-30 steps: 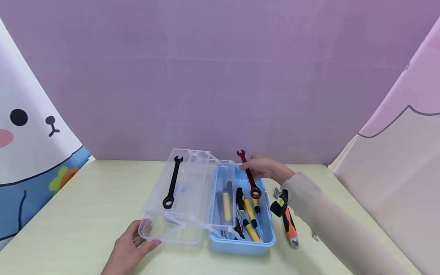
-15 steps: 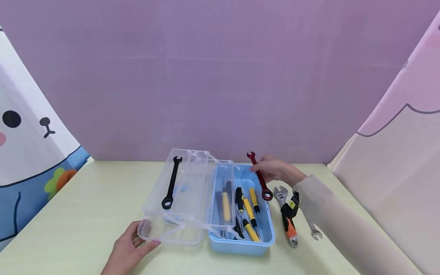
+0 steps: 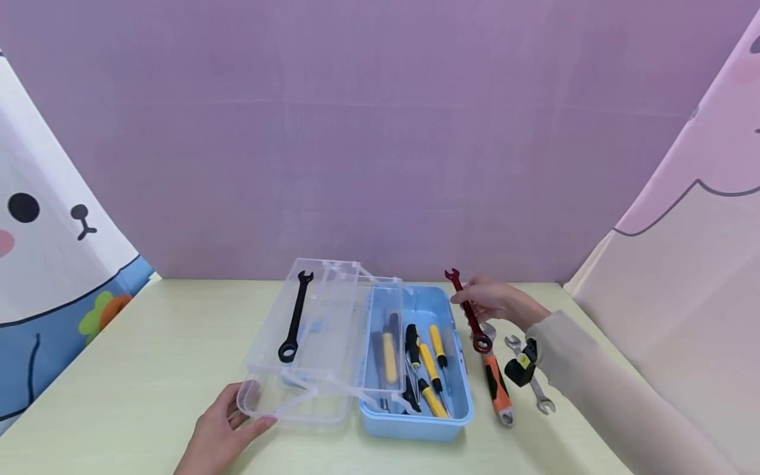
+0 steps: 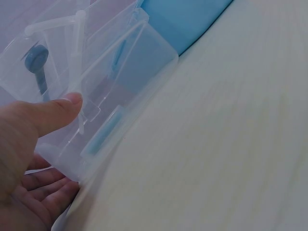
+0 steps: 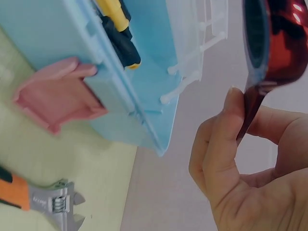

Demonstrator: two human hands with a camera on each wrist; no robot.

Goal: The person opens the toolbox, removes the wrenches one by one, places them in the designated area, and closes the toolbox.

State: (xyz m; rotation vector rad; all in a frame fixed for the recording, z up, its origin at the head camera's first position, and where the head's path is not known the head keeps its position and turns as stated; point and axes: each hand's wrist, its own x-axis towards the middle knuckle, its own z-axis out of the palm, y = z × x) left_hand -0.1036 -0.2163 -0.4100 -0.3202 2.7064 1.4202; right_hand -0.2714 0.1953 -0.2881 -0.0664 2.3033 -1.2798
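Observation:
A red combination wrench (image 3: 471, 318) is pinched in my right hand (image 3: 495, 300), raised just right of the blue toolbox (image 3: 415, 432). The right wrist view shows its ring end (image 5: 288, 43) close up, with thumb and fingers on the shank. My left hand (image 3: 222, 425) holds the near left corner of the clear plastic lid (image 3: 261, 359), thumb above and fingers below. On that folded-back lid lies a black combination wrench (image 3: 297, 316). Inside the box are several screwdrivers with yellow and black handles (image 3: 427, 359), some seen through a clear tray flap (image 3: 394, 290).
Right of the box lie an adjustable wrench (image 3: 497, 389) with an orange and black handle and a silver wrench (image 3: 538, 396). A pink flap-like piece (image 5: 57, 96) shows at the box's side. A purple cloth wall (image 3: 368, 165) stands behind the table.
My right hand has carried the red wrench rightward from over the box to beyond its right side. The silver wrench has come into fuller view. The left hand stays put.

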